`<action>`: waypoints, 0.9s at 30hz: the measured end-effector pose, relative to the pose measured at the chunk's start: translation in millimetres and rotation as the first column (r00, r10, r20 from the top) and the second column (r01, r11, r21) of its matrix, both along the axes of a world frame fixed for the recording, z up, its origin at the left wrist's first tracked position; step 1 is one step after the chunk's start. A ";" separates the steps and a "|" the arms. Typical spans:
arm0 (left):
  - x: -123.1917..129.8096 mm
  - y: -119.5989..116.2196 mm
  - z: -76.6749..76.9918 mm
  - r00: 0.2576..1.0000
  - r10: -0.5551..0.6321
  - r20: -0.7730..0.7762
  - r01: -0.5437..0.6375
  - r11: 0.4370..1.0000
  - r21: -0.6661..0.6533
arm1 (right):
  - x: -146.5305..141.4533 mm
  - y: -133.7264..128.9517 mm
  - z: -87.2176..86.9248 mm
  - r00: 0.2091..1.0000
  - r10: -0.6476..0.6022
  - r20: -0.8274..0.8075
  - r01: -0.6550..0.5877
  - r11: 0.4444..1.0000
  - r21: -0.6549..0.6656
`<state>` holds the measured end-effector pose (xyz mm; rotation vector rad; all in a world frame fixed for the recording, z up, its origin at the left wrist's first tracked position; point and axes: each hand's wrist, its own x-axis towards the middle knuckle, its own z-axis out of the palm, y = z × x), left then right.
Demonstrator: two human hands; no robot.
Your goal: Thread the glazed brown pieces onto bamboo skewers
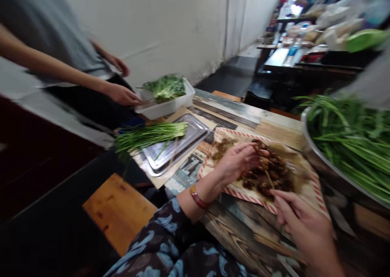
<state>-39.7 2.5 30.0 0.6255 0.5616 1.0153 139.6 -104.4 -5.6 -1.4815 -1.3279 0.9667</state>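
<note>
A paper-lined tray with a red-and-white striped rim (243, 196) holds a heap of dark brown, glossy pieces (276, 167). Over the left part of that heap is my left hand (239, 162), its fingers curled around something brown that is too blurred to name. My right hand (300, 214) pinches a thin wooden stick (269, 179) between thumb and fingers at the tray's near side. The stick's upper end reaches into the brown pieces.
Green stalks (152, 134) lie across a metal tray (195, 131) at left. Behind stands a white tub (164, 107) of leafy greens, touched by another person's hand (123, 94). A metal bowl (329, 163) of greens is at right; a wooden stool (120, 212) is lower left.
</note>
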 end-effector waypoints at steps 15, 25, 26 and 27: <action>-1.9 8.8 2.6 0.993 0.045 -0.106 -0.046 0.999 -0.008 | -10.5 5.7 5.9 0.988 0.044 -0.149 -0.049 0.998 -0.027; -2.7 9.5 5.9 0.995 0.065 -0.070 -0.065 0.998 -0.005 | -10.1 5.2 -4.9 0.990 0.057 -0.130 -0.057 0.998 0.000; -2.8 9.4 5.9 0.995 0.061 -0.073 -0.061 0.998 0.001 | -10.1 5.3 -5.5 0.990 0.055 -0.129 -0.054 0.998 0.007; -2.8 9.5 5.7 0.995 0.062 -0.073 -0.061 0.998 0.008 | -10.0 5.4 -5.9 0.991 0.055 -0.125 -0.054 0.998 0.012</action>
